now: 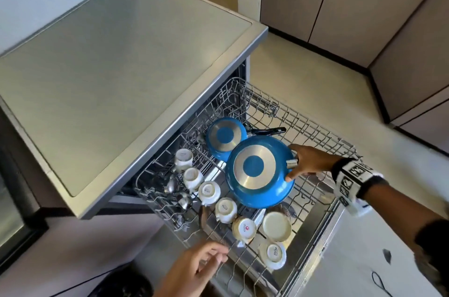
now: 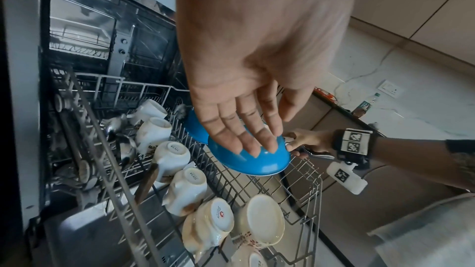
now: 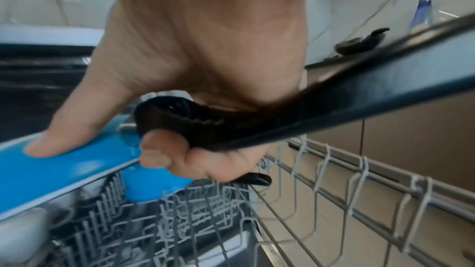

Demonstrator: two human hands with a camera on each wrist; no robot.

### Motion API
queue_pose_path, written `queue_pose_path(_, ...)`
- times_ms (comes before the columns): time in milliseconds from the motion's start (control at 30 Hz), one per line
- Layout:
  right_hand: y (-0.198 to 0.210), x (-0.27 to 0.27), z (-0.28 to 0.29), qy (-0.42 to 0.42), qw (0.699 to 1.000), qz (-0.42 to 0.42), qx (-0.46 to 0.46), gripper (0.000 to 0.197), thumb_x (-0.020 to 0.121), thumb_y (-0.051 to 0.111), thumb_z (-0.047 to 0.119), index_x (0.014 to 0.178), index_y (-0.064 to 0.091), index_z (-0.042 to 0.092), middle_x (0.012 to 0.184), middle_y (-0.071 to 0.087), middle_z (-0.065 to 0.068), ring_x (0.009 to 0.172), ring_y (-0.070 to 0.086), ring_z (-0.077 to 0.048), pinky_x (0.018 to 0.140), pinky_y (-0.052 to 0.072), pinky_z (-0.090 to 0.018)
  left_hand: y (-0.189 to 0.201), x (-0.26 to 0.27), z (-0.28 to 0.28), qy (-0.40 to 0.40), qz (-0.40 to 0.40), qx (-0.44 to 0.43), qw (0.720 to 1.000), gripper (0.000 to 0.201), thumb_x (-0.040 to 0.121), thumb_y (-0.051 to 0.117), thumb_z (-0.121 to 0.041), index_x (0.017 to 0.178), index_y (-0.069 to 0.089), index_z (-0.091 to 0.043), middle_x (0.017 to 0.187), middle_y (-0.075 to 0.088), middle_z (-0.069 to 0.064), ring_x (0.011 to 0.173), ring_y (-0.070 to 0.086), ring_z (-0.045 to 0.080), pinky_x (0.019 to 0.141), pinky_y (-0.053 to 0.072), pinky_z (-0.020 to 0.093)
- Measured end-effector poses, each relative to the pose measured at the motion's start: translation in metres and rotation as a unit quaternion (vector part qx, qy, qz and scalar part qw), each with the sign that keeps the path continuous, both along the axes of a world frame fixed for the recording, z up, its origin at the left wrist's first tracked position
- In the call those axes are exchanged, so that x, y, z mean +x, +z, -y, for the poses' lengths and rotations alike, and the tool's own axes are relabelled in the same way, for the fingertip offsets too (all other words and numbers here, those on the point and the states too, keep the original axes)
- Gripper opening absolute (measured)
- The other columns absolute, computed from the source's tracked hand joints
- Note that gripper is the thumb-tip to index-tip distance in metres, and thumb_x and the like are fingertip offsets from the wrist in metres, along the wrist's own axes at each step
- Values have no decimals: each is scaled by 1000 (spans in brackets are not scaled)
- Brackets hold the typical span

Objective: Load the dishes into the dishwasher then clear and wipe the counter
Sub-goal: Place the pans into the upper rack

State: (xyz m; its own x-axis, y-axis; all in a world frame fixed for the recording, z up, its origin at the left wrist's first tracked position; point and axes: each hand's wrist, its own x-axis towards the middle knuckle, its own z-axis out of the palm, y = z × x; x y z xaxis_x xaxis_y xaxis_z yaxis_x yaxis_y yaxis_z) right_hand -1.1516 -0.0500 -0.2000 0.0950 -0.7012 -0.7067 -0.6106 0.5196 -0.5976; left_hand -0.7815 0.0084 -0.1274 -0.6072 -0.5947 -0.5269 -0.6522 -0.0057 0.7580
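The dishwasher's lower rack (image 1: 315, 126) is pulled out. A large blue pan (image 1: 257, 172) lies bottom up over its middle, tilted, with its rim overlapping a smaller upturned blue pan (image 1: 224, 137) behind it. My right hand (image 1: 301, 163) grips the large pan where its black handle (image 3: 205, 125) joins it, with the thumb pressed on the blue side (image 3: 64, 170). My left hand (image 1: 209, 260) hovers open near the rack's front edge and holds nothing. In the left wrist view its fingers (image 2: 246, 139) are straight above the pan (image 2: 257, 161).
Several upturned white cups (image 1: 209, 192) line the rack's left side, beside spoons (image 1: 172, 185) in the cutlery section. A cream bowl (image 1: 277, 226) sits at the front. The steel counter top (image 1: 121, 65) overhangs on the left. The rack's right half is bare wire, and floor (image 1: 315, 78) lies beyond.
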Motion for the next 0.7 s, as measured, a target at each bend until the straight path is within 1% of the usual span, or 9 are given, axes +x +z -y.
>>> queue_pose_path(33, -5, -2, 5, -4, 1000, 12, 11, 80, 63, 85, 20, 129, 39, 20, 89, 66, 5, 70, 65, 8, 59, 52, -8, -1, -1, 0, -3, -2, 5, 1000, 30, 80, 48, -60, 109, 41, -62, 100, 62, -36, 95, 61, -7, 78, 46, 9)
queue_pose_path(67, -8, -5, 10, -12, 999, 30, 24, 75, 66, 83, 13, 128, 40, 18, 73, 66, 8, 54, 59, 12, 48, 44, -4, -3, -2, 0, -3, -6, 12, 1000, 30, 79, 48, -61, 108, 40, -64, 100, 61, -36, 95, 62, -6, 77, 46, 9)
queue_pose_path(133, -20, -12, 16, -28, 996, 64, 59, 76, 68, 81, 8, 132, 40, 16, 57, 64, 5, 44, 52, 1, 43, 41, -12, -7, -3, -2, -1, -14, 24, 1000, 37, 73, 44, -74, 108, 41, -65, 101, 62, -36, 95, 62, -5, 76, 46, 9)
queue_pose_path(200, -34, -19, 18, -31, 992, 86, 85, 79, 67, 81, 7, 134, 40, 20, 61, 64, -2, 46, 50, -10, 44, 44, -21, -12, -2, -3, 2, -17, 30, 999, 43, 72, 41, -77, 111, 41, -61, 100, 62, -35, 95, 63, -5, 77, 47, 11)
queue_pose_path(333, -54, -30, 20, -12, 992, 80, 94, 80, 69, 76, -3, 134, 36, 23, 91, 65, -23, 50, 55, -12, 49, 49, -23, -20, -3, -4, 14, -15, 38, 999, 55, 65, 38, -85, 113, 41, -58, 100, 63, -34, 96, 63, -4, 81, 51, 17)
queue_pose_path(433, -73, -36, 20, 2, 994, 56, 92, 85, 70, 73, -7, 139, 31, 20, 115, 59, -30, 68, 60, -15, 63, 53, -26, -22, -5, -4, 18, -4, 36, 999, 55, 63, 37, -87, 111, 42, -61, 100, 63, -34, 94, 63, -3, 80, 52, 19)
queue_pose_path(533, -87, -38, 24, -6, 995, 6, 99, 96, 66, 75, -4, 144, 28, 27, 131, 53, -18, 116, 52, -26, 100, 43, -44, -23, -7, -8, 21, 11, 45, 999, 42, 71, 45, -76, 109, 48, -57, 99, 66, -29, 96, 64, -1, 86, 51, 24)
queue_pose_path(633, -103, -37, 26, -8, 995, -14, 100, 97, 64, 73, -4, 143, 29, 32, 134, 50, -12, 128, 42, -28, 108, 34, -51, -24, -8, -10, 20, 20, 58, 998, 25, 84, 54, -46, 108, 52, -52, 98, 68, -23, 96, 64, 2, 88, 51, 29)
queue_pose_path(700, -110, -33, 25, -15, 995, -22, 91, 96, 61, 71, 1, 138, 31, 42, 135, 50, -9, 128, 43, -28, 107, 35, -50, -23, -10, -10, 16, 17, 61, 998, 28, 81, 54, -55, 108, 52, -51, 98, 68, -22, 95, 65, 4, 86, 52, 29)
